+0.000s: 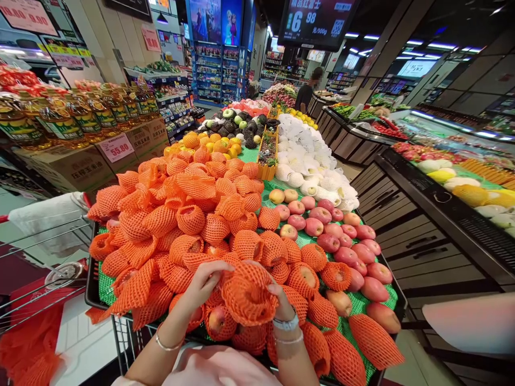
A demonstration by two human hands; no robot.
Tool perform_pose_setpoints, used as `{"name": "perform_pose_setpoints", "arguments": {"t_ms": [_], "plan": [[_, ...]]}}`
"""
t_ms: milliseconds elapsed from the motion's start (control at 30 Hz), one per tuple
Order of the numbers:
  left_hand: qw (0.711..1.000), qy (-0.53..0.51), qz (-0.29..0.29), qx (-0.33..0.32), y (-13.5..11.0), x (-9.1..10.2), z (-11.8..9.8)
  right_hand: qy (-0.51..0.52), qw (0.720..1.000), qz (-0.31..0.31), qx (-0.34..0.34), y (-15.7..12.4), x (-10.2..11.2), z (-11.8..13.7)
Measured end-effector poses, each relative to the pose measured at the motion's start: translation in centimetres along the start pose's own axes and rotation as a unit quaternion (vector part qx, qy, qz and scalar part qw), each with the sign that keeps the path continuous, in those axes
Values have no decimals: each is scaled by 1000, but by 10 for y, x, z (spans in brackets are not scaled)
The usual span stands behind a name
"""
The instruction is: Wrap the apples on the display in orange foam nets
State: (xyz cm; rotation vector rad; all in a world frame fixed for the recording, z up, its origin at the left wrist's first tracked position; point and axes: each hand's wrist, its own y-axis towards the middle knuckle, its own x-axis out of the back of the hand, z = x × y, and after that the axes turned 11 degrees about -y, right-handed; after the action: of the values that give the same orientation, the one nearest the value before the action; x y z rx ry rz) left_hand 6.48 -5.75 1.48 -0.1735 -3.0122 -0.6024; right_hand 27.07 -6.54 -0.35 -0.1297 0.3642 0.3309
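Observation:
My left hand [204,284] and my right hand [282,301] grip an orange foam fruit net [248,294] from its two sides, fingers curled at its edges. The net is bunched into a rounded shape; whether fruit is inside, I cannot tell. Beneath and around it lie many netted fruits [193,220], some with skin showing through the net openings, such as the netted apple [217,320] just below my left hand. Bare red apples [346,256] sit to the right on green matting [354,332]. A loose-ended net sleeve [376,341] lies at the front right.
At left stand a wire shopping cart [52,252] and cooking oil bottles [82,120] on cardboard boxes [76,165]. White-netted fruits [308,155] and oranges [215,145] lie farther back. On the right runs a dark produce counter [422,220]. A person [306,94] stands in the background.

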Motion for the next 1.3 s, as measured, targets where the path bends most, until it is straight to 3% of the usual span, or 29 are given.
{"name": "perform_pose_setpoints", "arguments": {"t_ms": [167,400,500,733,800,900,1000,1067,1167,1300], "plan": [[998,-11,58,2,6,2,1,-14,999,-20,-23,4,4,-11],[986,105,113,57,12,4,-23,0,1000,12,-24,-1,5,-8],[983,97,134,77,15,5,-30,3,1000,9,-27,-1,2,-9],[984,76,101,128,0,-3,-22,8,997,-70,-5,8,-7,-13],[984,114,80,108,-7,-7,-15,19,998,-49,-22,9,-7,-12],[986,159,52,6,-16,-11,-7,73,994,1,-78,9,-9,-6],[981,136,111,-78,-20,-11,-3,145,984,17,-99,7,-11,0],[981,103,147,-80,-21,-8,-2,158,982,34,-101,5,-12,3],[985,66,151,-59,-21,-3,0,122,982,78,-123,2,-15,8],[993,59,90,-56,-22,-5,8,78,978,120,-155,0,-21,17]]}}
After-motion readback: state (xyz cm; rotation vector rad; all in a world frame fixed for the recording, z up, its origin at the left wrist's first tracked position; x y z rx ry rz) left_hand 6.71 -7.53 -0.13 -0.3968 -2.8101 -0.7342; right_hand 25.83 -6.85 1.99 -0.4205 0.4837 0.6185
